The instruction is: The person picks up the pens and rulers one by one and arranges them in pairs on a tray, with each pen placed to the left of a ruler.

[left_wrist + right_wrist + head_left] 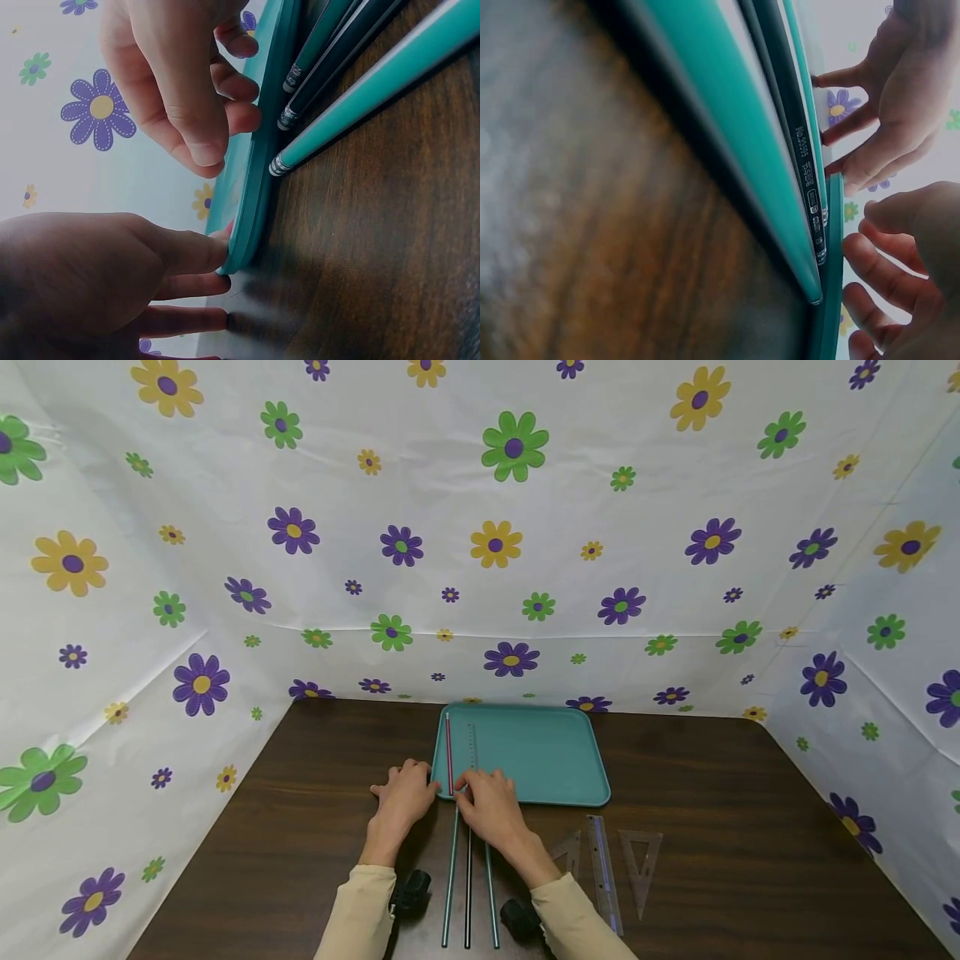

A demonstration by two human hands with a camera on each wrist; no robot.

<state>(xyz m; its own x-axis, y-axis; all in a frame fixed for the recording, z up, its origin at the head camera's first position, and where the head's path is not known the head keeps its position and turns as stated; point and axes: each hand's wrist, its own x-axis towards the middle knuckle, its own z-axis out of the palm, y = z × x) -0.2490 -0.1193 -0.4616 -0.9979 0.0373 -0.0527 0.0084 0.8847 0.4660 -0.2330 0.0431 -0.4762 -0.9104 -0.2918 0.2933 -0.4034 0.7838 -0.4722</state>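
Note:
My left hand [402, 797] is at the front left corner of a teal tray [540, 760], its fingers extended; in the left wrist view its thumb side touches the tray's corner. My right hand [491, 806] hovers over the tray's front rim with loosely bent fingers, and nothing shows between thumb and fingertips in the right wrist view [900, 262]. Inside the tray, at its left side, lie a red pencil [449, 747] and a clear ruler [472, 743]. Between my forearms three pencils lie lengthwise: a teal one [450, 885], a black one [468, 893] and another teal one [492, 893].
Right of my right forearm lie a clear set square [568, 852], a clear ruler with a bluish strip [604, 877] and a second set square [641, 864]. All rest on a dark wooden table [720, 793]. A flower-patterned white sheet [420, 585] hangs behind and at both sides.

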